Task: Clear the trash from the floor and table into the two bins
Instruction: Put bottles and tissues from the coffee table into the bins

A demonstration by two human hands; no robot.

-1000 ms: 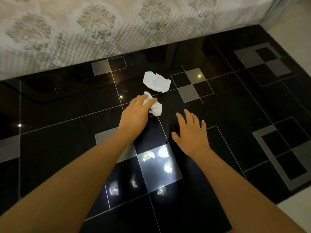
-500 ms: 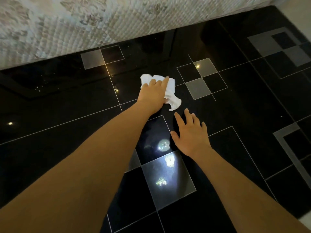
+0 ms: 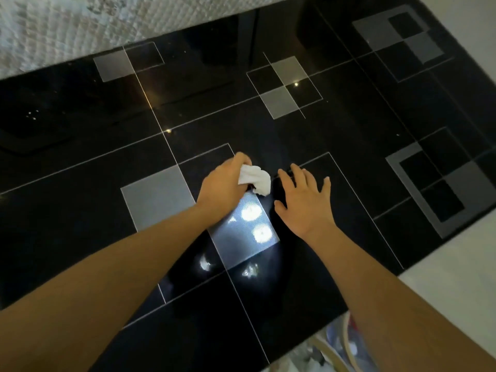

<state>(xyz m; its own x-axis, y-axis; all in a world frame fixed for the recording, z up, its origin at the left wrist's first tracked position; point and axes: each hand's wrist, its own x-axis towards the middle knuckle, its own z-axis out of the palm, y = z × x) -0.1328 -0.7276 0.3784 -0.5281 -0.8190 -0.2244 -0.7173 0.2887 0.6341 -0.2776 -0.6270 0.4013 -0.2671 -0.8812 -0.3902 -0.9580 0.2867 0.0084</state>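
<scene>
My left hand (image 3: 224, 187) grips crumpled white tissue (image 3: 256, 178) above the glossy black surface (image 3: 349, 135); the tissue bulges out past my fingers to the right. I cannot tell whether it is one wad or two. My right hand (image 3: 304, 202) hovers just right of the tissue, fingers straight and spread, holding nothing. No bin shows clearly in this view.
A quilted patterned bedcover (image 3: 80, 25) runs along the far edge of the black surface. Pale floor (image 3: 456, 264) lies to the right. At the lower edge something colourful with a curved pale rim (image 3: 341, 347) peeks out, partly hidden by my right forearm.
My left hand reached the farther tissue, gathered it with the first, and pulled back toward me. No tissue lies on the surface now. My right hand stayed open beside it.
</scene>
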